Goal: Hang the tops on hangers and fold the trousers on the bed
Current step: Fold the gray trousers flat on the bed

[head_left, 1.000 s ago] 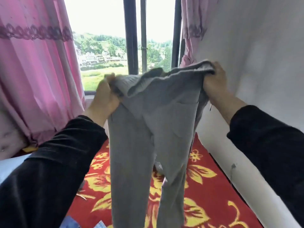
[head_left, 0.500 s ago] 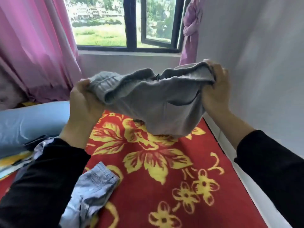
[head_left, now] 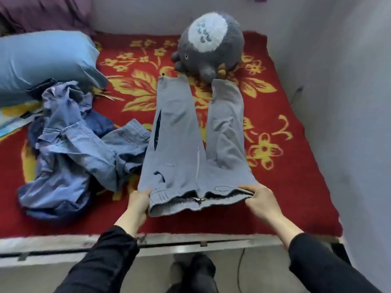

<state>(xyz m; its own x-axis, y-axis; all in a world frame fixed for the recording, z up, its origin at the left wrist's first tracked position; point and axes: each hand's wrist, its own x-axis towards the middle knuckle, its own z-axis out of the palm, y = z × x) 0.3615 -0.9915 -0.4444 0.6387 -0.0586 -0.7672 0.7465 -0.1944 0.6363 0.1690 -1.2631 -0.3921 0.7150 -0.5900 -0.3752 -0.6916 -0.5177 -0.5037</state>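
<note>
Both hands pinched the waistband: left hand (head_left: 138, 205) closed on its left corner, right hand (head_left: 260, 200) on its right. Grey trousers (head_left: 190, 144) lay flat on the red bedspread (head_left: 285, 166), legs reaching a plush toy (head_left: 209, 43); denim pile (head_left: 74, 144) just beside.

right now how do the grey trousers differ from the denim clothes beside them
The grey trousers lie spread flat with legs stretched toward the plush toy; the denim clothes sit in a crumpled heap. The left hand and right hand grip the trousers' waistband; nothing touches the denim. Grey against faded blue. Both rest on the red floral blanket.
</note>
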